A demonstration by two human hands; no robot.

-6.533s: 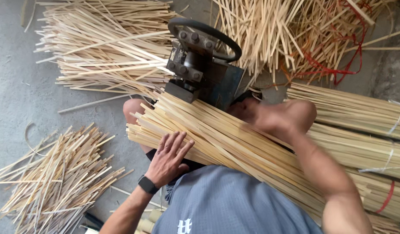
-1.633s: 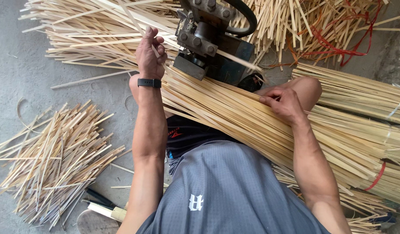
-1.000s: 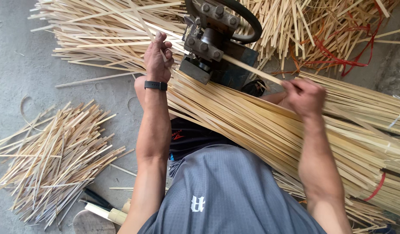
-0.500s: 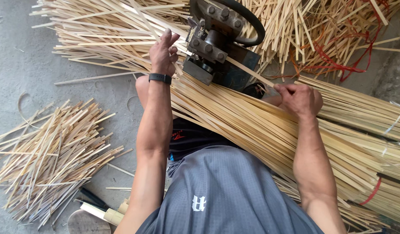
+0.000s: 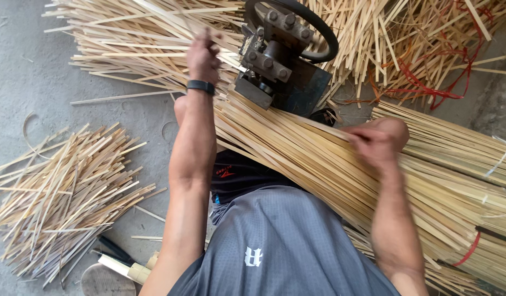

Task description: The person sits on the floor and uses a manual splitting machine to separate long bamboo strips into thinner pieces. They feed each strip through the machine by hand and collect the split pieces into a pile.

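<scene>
From the head camera, two bare hands were at work over one large bundle of bamboo strips (image 5: 329, 164) lying across the person's lap. The left hand (image 5: 203, 55), a dark band on its wrist, was raised beside the one dark metal machine (image 5: 280, 71), its fingers curled around a thin strip (image 5: 231, 52) that ran toward the machine's left side. The right hand (image 5: 376, 143) was blurred; it rested on top of the bundle to the right of the machine, and whether its fingers pinched a strip could not be told. The strips were too many to count. Three other heaps showed: one loose pile (image 5: 61, 186) on the floor at left, one spread (image 5: 127, 38) behind the left hand, and one tangle (image 5: 417, 44) with red ties at upper right. One tied bundle (image 5: 455, 148) lay at right.
</scene>
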